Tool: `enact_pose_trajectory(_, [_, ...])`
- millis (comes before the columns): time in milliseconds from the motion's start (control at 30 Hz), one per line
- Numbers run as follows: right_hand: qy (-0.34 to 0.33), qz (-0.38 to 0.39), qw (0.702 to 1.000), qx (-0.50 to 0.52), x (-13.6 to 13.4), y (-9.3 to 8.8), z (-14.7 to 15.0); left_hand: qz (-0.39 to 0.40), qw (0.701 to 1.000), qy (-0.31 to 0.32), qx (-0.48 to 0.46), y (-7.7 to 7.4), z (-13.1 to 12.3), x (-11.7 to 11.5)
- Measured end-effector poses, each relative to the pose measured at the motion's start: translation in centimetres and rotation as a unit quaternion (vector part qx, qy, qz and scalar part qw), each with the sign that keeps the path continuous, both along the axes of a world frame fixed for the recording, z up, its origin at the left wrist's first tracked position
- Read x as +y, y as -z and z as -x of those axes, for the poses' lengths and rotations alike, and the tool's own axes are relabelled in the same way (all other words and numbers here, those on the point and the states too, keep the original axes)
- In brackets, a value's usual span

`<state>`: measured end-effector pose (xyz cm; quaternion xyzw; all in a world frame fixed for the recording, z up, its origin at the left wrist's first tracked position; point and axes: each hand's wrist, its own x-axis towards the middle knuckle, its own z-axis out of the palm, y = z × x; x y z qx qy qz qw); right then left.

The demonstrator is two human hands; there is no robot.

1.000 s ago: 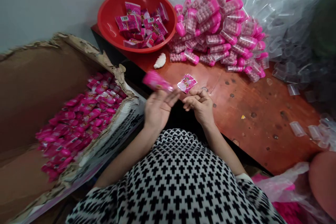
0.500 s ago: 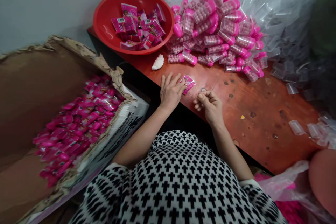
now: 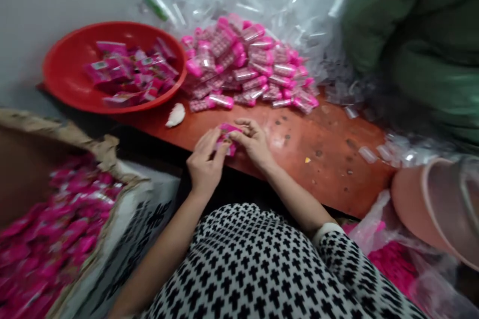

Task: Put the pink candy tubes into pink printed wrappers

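Note:
Both my hands meet over the near edge of the red-brown table (image 3: 329, 169). My left hand (image 3: 204, 162) and my right hand (image 3: 254, 142) pinch a small pink packet (image 3: 226, 135) between their fingertips, just above the tabletop. The picture is smeared by head motion, so the packet's print is unreadable. A red bowl (image 3: 67, 77) with several pink packets stands at the far left of the table. A heap of clear tubes with pink balls and pink caps (image 3: 247, 67) lies behind my hands.
A torn cardboard box (image 3: 48, 219) full of pink packets sits at my left, below the table. Empty clear tubes (image 3: 374, 152) are scattered right. A green bag (image 3: 419, 40) fills the far right; a pink basin (image 3: 422, 209) stands near right. A white scrap (image 3: 175, 114) lies by the bowl.
My left hand tossed a pink tube toward the box, then reached for the packet on the table. Both hands now grip that packet. My head has turned right.

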<state>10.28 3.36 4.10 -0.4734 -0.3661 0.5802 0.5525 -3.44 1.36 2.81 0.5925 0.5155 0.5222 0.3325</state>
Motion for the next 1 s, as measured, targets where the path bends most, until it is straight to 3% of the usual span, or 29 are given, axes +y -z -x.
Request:
enact_pose_trajectory(33, [-0.022, 0.003, 1.000, 0.005, 0.2, -0.3, -0.2, 0.067, 0.995, -0.010, -0.072, -0.4, 0.1, -0.1])
enact_pose_trajectory(133, [-0.107, 0.005, 0.994, -0.014, 0.3, -1.2, -1.0, 0.245, 0.939, 0.070, -0.232, -1.1, 0.1, 0.2])
enact_pose_trajectory(200, [-0.153, -0.009, 0.985, -0.073, 0.1, -1.7, -1.8, 0.309, 0.906, 0.104, -0.270, -1.4, -0.2, 0.3])
enact_pose_trajectory(300, [-0.159, -0.060, 0.961, -0.218, 0.3, -2.3, -4.6, 0.348, 0.892, 0.082, -0.276, -1.6, -0.7, 0.2])
enact_pose_trajectory(367, [-0.087, -0.098, 0.938, -0.322, 1.0, -2.8, -8.1, 0.361, 0.890, 0.057, -0.274, -1.6, -1.0, 0.0])
enact_pose_trajectory(433, [0.069, -0.097, 0.893, -0.433, 2.2, -3.2, -12.4, 0.369, 0.885, 0.042, -0.280, -1.5, -1.2, -0.2])
enact_pose_trajectory(500, [0.194, -0.076, 0.803, -0.559, 3.7, -3.5, -16.8, 0.379, 0.877, 0.036, -0.295, -1.5, -1.4, -0.4])
enact_pose_trajectory(533, [0.212, -0.054, 0.759, -0.613, 4.5, -3.5, -18.6, 0.385, 0.870, 0.033, -0.306, -1.5, -1.6, -0.4])
enact_pose_trajectory(600, [0.162, -0.050, 0.696, -0.698, 5.9, -3.3, -21.2, 0.392, 0.854, 0.023, -0.342, -1.5, -1.9, -0.4])
enact_pose_trajectory(700, [0.014, -0.099, 0.645, -0.757, 6.8, -2.7, -22.0, 0.396, 0.821, -0.011, -0.411, -1.9, -2.1, 0.0])
enact_pose_trajectory(767, [-0.048, -0.153, 0.641, -0.751, 6.3, -2.0, -21.2, 0.397, 0.798, -0.044, -0.452, -2.2, -1.9, 0.3])
enact_pose_trajectory(900, [-0.165, -0.304, 0.666, -0.660, 3.2, 0.1, -18.7, 0.397, 0.766, -0.091, -0.497, -2.5, -1.4, 0.6])
enact_pose_trajectory(1000, [-0.190, -0.332, 0.672, -0.634, 0.4, 1.6, -17.6, 0.400, 0.755, -0.100, -0.510, -2.4, -1.2, 0.6])
